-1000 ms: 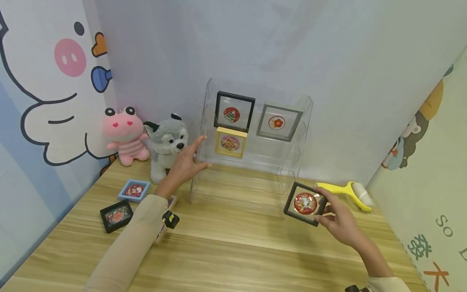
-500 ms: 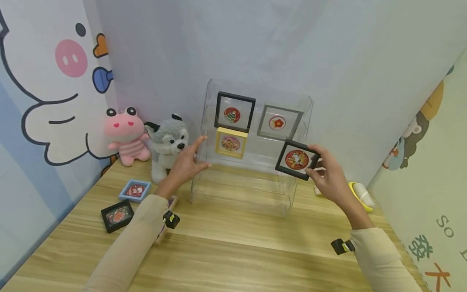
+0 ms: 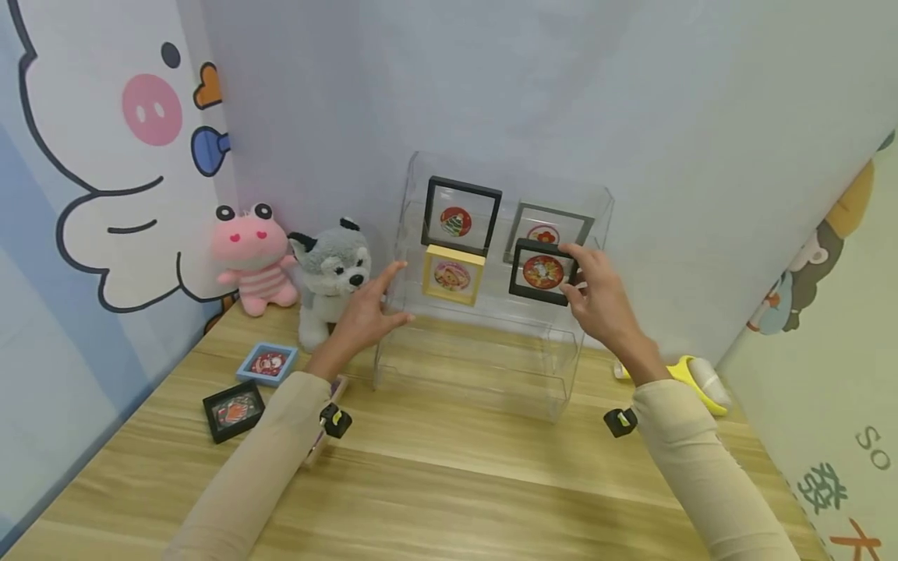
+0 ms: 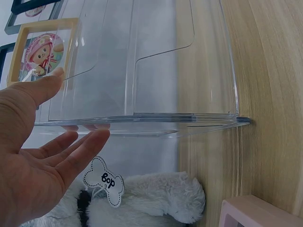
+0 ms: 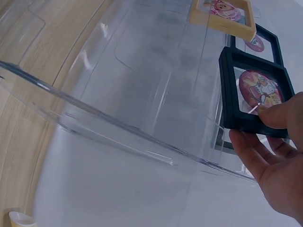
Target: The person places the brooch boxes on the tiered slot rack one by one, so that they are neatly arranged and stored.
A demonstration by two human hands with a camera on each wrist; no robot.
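Observation:
My right hand [image 3: 606, 304] pinches a small black picture frame [image 3: 543, 273] with a red round badge inside, thumb in front and fingers behind. It stands upright at the middle tier of a clear acrylic display stand [image 3: 484, 399], overlapping the lower part of a grey frame [image 3: 585, 227]. My left hand [image 3: 361, 315], thumb and fingers spread, is at the stand's left side panel [image 4: 165, 118]. In the left wrist view its fingertips meet the panel from outside, and the thumb lies on the inner side. A yellow frame [image 3: 452, 275] and another black frame [image 3: 463, 216] sit on the stand.
Left on the wooden table lie a blue frame [image 3: 268, 364] and a black frame [image 3: 235, 411]. A pink frame-like item [image 4: 260, 213] is partly behind the left sleeve. A plush dog [image 3: 333, 273] and pink plush [image 3: 252, 257] stand behind; a yellow-handled roller [image 3: 701, 382] lies right.
My right hand has carried the black frame up and leftward from above the table to the stand's middle tier. The left hand has stayed at the side panel.

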